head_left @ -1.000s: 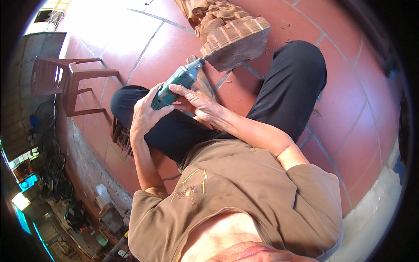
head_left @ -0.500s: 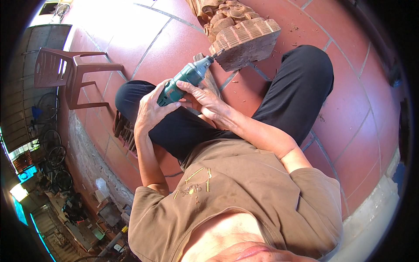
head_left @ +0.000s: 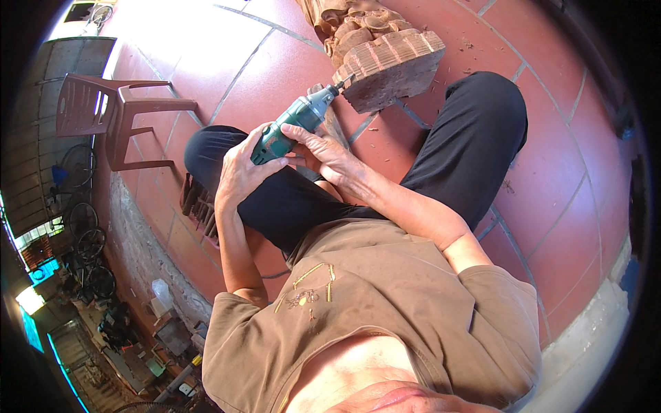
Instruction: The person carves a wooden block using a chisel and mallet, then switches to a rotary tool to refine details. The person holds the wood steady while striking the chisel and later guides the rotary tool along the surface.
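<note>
Above my lap I hold a green rotary tool [head_left: 295, 128] with a grey nose and a thin bit [head_left: 348, 80] at its tip. My left hand [head_left: 239, 172] wraps round its rear end, thumb along the underside. Closed on its near side is my right hand [head_left: 325, 155], with the thumb lying on the green body. The bit points up and to the right, at the base of a carved wooden figure [head_left: 392, 65] lying on the floor; I cannot tell whether they touch. A wooden stick or handle [head_left: 332, 122] shows partly behind the tool.
On the left stands a brown plastic chair [head_left: 124, 113]. A rack of carving tools [head_left: 196, 210] lies by my left knee. Wood chips [head_left: 468, 45] dot the red tiled floor [head_left: 551, 179]. Bicycles [head_left: 86, 234] and a cluttered bench [head_left: 124, 351] are at the far left.
Hardly anything differs. The whole view has shifted very slightly, and both hands keep the same hold on the rotary tool.
</note>
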`<state>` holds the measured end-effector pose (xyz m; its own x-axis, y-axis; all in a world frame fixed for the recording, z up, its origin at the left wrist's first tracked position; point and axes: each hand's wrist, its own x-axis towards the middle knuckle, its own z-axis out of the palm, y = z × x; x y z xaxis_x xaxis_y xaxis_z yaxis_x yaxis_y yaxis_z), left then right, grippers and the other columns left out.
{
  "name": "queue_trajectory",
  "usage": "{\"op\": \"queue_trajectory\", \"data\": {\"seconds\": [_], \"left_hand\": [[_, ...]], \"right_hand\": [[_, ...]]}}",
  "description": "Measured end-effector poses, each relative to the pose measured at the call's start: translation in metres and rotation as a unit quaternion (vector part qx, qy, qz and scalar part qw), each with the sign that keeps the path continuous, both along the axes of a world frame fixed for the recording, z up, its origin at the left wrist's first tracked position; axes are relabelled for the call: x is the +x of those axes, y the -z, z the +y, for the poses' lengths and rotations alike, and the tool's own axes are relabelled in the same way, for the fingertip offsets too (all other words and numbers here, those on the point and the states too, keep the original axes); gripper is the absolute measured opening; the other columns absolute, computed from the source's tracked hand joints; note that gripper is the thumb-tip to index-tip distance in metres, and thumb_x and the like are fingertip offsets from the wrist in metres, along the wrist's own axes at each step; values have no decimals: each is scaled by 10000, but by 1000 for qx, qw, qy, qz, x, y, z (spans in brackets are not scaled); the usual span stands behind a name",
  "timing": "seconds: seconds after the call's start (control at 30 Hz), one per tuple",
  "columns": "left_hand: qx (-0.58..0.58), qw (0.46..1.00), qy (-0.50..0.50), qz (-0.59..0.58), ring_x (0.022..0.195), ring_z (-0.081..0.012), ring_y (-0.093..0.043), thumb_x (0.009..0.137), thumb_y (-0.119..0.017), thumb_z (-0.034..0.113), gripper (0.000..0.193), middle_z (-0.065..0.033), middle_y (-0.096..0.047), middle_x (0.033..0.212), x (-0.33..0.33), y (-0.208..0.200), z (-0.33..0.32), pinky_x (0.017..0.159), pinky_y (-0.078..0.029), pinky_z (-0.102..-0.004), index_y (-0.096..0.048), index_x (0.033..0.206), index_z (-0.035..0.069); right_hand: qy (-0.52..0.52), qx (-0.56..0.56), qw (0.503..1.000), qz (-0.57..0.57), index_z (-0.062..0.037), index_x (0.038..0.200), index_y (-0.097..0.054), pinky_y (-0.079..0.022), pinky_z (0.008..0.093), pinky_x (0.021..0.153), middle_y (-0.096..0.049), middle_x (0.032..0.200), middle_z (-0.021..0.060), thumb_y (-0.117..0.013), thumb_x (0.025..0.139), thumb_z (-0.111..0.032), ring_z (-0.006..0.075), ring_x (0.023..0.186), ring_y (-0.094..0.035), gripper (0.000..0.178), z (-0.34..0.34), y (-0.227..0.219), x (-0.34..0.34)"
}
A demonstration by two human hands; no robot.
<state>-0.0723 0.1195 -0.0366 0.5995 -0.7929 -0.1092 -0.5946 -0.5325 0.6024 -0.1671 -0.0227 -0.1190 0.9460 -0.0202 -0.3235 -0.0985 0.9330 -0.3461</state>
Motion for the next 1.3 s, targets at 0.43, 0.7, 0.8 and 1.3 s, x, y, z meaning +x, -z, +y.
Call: {"op": "queue_trajectory", "data": {"seconds": [0.43, 0.7, 0.8, 1.3], "left_hand": [[-7, 1000, -10, -1, 906, -264, -710, 759, -824, 239, 632, -142, -711, 996, -2, 1, -3, 811, -536, -349, -556, 1310, 82], [0, 1000, -7, 3, 907, -264, -712, 754, -828, 236, 640, -141, -709, 991, 1, 1, -1, 802, -537, -346, -555, 1312, 85], [6, 1000, -3, 9, 904, -265, -712, 746, -834, 234, 648, -140, -708, 991, 1, 0, -1, 800, -538, -346, -556, 1312, 87], [-9, 1000, -3, 0, 895, -274, -712, 753, -827, 231, 638, -147, -707, 982, 0, 3, -1, 794, -540, -350, -552, 1311, 86]], "right_hand": [[-5, -22, 1000, -19, -144, 1090, -624, -576, 313, 808, -684, 1021, 10, -760, 882, -308, 124, 949, -664, 297, -2, 9, 7], [-6, -10, 1000, -18, -147, 1104, -613, -566, 313, 819, -684, 1019, 4, -769, 875, -298, 123, 955, -661, 316, -4, -1, 2], [1, -10, 1000, 3, -151, 1111, -604, -548, 318, 849, -682, 1033, 1, -777, 868, -289, 122, 974, -656, 328, -1, 1, 0], [0, -18, 1000, -9, -143, 1097, -616, -573, 340, 830, -678, 1031, 10, -763, 879, -300, 136, 980, -658, 306, -2, 4, 3]]}}
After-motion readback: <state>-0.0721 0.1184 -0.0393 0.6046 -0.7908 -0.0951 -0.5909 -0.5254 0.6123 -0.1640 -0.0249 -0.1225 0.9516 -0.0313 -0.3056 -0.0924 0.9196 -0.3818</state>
